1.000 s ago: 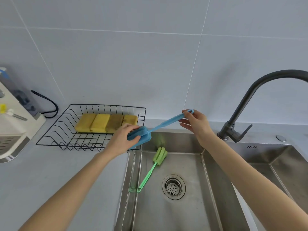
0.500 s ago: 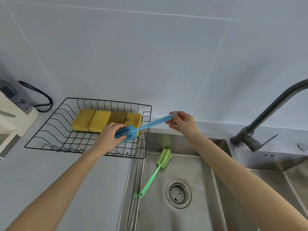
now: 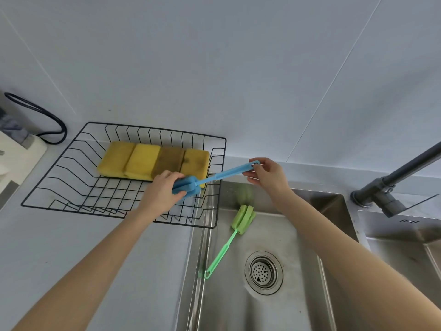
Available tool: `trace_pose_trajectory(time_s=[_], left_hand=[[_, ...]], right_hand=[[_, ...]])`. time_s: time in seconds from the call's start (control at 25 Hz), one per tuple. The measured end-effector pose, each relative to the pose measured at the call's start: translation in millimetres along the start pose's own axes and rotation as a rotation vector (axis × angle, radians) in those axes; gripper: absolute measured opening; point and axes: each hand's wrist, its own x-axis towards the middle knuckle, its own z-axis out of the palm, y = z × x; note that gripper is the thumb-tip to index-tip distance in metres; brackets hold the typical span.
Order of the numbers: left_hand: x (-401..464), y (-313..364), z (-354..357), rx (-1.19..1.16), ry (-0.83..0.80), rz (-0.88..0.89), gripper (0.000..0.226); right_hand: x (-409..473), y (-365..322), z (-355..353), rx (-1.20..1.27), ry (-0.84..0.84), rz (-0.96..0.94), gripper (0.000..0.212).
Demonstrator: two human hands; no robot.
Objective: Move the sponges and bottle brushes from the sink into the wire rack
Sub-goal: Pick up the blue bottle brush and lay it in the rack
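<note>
Over the right end of a black wire rack [image 3: 71, 177], a person holds a blue bottle brush [image 3: 214, 177] between two bare hands. The left hand [image 3: 164, 189] is the grip on the brush's foam head, fingers curled tight around it just above the rack's wires; the right hand [image 3: 268, 176] pinches the looped end of the handle between thumb and fingertips, out past the rack's right rim and above the back edge of the sink [image 3: 298, 295]. The brush runs in a shallow slant between them, head low on the left, handle tip higher on the right. It is a single colour throughout, a flat thin plastic handle ending in a small hanging loop, with a chunky sponge head mostly hidden inside the left hand's clench.

Four yellow sponges [image 3: 152, 161] lie side by side along the back of the rack, touching one another; the third from the left is darker and browner than the rest. A green bottle brush [image 3: 229, 240] lies in the steel sink basin, foam head toward the back, its handle angled down to the left wall, well apart from either hand and near the round drain [image 3: 263, 272]. The rack sits on the pale grey surface [image 3: 71, 247] just beside the sink. A dark faucet [image 3: 391, 185] rises at the right.
</note>
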Motion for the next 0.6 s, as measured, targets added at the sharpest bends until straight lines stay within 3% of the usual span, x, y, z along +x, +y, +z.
trace_pose_trajectory(time_s=[0.36,0.6], left_hand=[[-8,12,-6,0.071,-0.084,-0.008,0.056],[-27,35,-27,0.035,-0.08,0.049,0.054]], right_hand=[[-12,-1,-5,-0.107,0.014,-0.005,0.03],[-36,-6,-28,-0.321,0.014,-0.036,0.043]])
